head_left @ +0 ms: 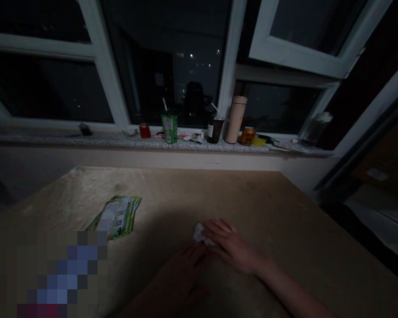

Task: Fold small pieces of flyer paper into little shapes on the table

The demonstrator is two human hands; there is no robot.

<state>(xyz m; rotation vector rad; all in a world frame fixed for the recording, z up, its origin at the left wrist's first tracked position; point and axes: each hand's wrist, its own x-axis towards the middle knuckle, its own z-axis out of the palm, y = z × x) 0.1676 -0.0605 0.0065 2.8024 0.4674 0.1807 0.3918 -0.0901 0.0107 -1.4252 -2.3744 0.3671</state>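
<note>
My right hand (230, 247) lies on a small folded white paper (199, 233) on the brown table (252, 198), fingers stretched over it and pressing it down. My left hand (182, 269) rests beside it in shadow, its fingertips touching the paper's near edge; its fingers are dim but look flat. To the left, apart from both hands, a green printed leaflet (117, 216) lies flat on the table.
A stone window sill (86, 140) at the back carries a red can (144, 130), a green cup with a straw (169, 127), a dark cup (215, 129), a tall beige flask (236, 119) and an orange can (247, 135). Dark windows stand behind. A blurred patch covers the lower left.
</note>
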